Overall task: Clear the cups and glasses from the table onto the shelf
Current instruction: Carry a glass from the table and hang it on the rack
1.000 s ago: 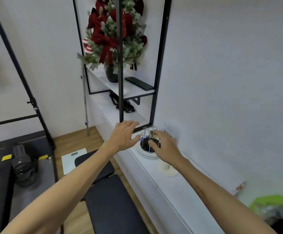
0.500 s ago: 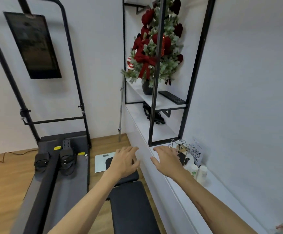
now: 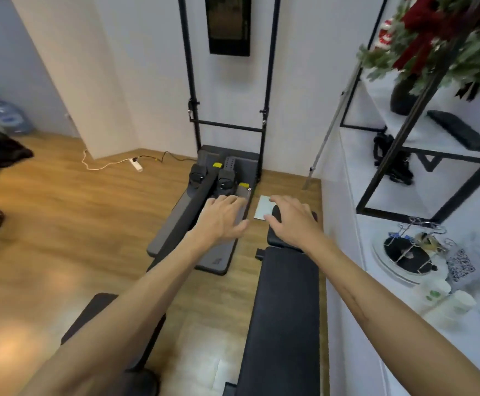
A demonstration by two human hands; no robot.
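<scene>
Two white paper cups [image 3: 444, 300] lie on the white shelf [image 3: 347, 172] at the right, next to a wire rack on a round white plate [image 3: 410, 252]. My left hand [image 3: 221, 218] and my right hand [image 3: 293, 221] are both stretched out in front of me over the floor, fingers spread and holding nothing. Both hands are well to the left of the shelf and away from the cups. No table is in view.
A black padded bench [image 3: 284, 310] runs below my right arm. A grey exercise machine [image 3: 204, 201] with a black frame stands ahead by the wall. A potted Christmas plant [image 3: 444, 38] and a black keyboard [image 3: 462, 132] sit on the upper shelf. A white power strip [image 3: 137, 164] lies on the wooden floor.
My view has swung left, away from the shelf toward the room. Both hands have left the wire rack and plate and now hover empty over the floor and bench.
</scene>
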